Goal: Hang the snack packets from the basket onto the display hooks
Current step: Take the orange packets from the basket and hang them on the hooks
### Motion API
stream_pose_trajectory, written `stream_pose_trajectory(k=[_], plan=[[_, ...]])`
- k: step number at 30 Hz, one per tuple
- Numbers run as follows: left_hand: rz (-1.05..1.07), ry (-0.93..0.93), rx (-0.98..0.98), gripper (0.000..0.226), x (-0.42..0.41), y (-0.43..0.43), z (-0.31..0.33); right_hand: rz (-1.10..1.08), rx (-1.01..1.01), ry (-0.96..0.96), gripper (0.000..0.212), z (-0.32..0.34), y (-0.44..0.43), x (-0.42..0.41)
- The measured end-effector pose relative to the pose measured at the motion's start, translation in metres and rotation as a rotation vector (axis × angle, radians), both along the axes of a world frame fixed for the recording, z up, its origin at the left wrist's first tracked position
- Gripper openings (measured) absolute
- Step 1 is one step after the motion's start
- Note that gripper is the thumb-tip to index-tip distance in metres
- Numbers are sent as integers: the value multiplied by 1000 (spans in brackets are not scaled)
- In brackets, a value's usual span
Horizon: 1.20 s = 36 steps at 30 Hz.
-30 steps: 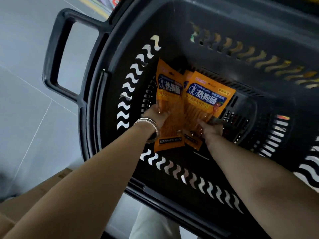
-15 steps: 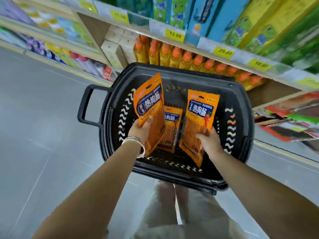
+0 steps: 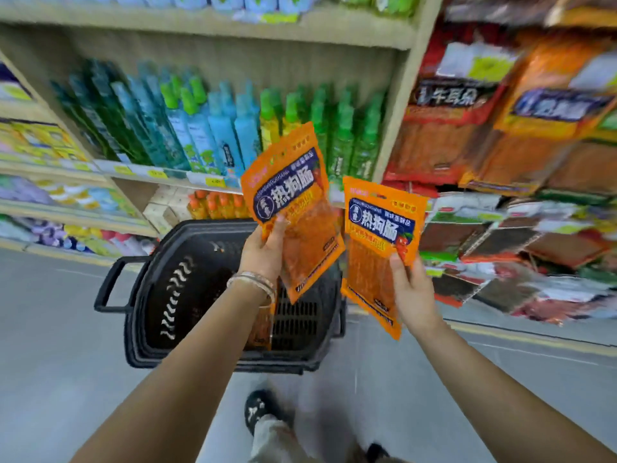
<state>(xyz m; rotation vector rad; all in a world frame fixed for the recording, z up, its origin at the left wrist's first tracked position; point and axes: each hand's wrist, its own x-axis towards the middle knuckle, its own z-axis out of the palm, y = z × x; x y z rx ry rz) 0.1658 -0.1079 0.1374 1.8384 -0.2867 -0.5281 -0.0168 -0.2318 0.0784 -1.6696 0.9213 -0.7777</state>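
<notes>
Item 1. Left packet [image 3: 293, 202]: orange snack pouch with a dark blue label band. It is held in the air above the far edge of the basket and tilted so its top leans right. It is pinched at its lower left part by the left hand [image 3: 263, 252], with the thumb laid on the front face and the fingers hidden behind. A bracelet [image 3: 253, 282] is worn on that wrist.

Item 2. Right packet [image 3: 377, 248]: same design, held near upright, just beside the left packet and apart from it, past the basket's right edge. It is clamped along its lower right edge by the right hand [image 3: 414, 292], thumb on the front face and fingers behind.

Item 3. Third packet [image 3: 262, 329]: orange, lying inside the basket against its near wall, largely covered by the left wrist.

Item 4. Basket [image 3: 173, 285]: black plastic with slotted walls and a loop handle at its left end. It is set on the grey floor [image 3: 66, 362] before the shelf.

Item 5. Shelf [image 3: 150, 173]: green and blue bottles [image 3: 233, 128] are ranged along the front edge of one board, and orange-capped bottles [image 3: 217, 205] stand on the board below.

Item 6. Hanging display [image 3: 500, 128]: red and orange packets in overlapping rows to the right of the shelf. It is blurred, and the hooks cannot be made out.

Item 7. Shoe [image 3: 257, 409]: dark, seen on the floor at the near side of the basket.
</notes>
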Motion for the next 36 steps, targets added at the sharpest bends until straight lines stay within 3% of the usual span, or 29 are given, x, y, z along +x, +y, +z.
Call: stream_pose_trajectory(k=[4, 9, 11, 15, 27, 36], plan=[[-86, -94, -143, 33, -61, -49, 35, -98, -55, -58, 14, 47, -46, -71], [-90, -161, -244, 12, -116, -98, 96, -199, -175, -106, 17, 111, -91, -139], [-88, -134, -337, 21, -128, -115, 119, -239, -209, -147, 18, 133, -109, -159], [-92, -251, -375, 27, -140, -143, 162, -282, -278, -238, 25, 182, -144, -180], [-76, -301, -464, 31, -133, -232, 247, -292, -196, -500, 26, 302, -249, -151], [-194, -241, -480, 30, -98, -298, 266, -100, 89, -657, 18, 362, -320, -100]])
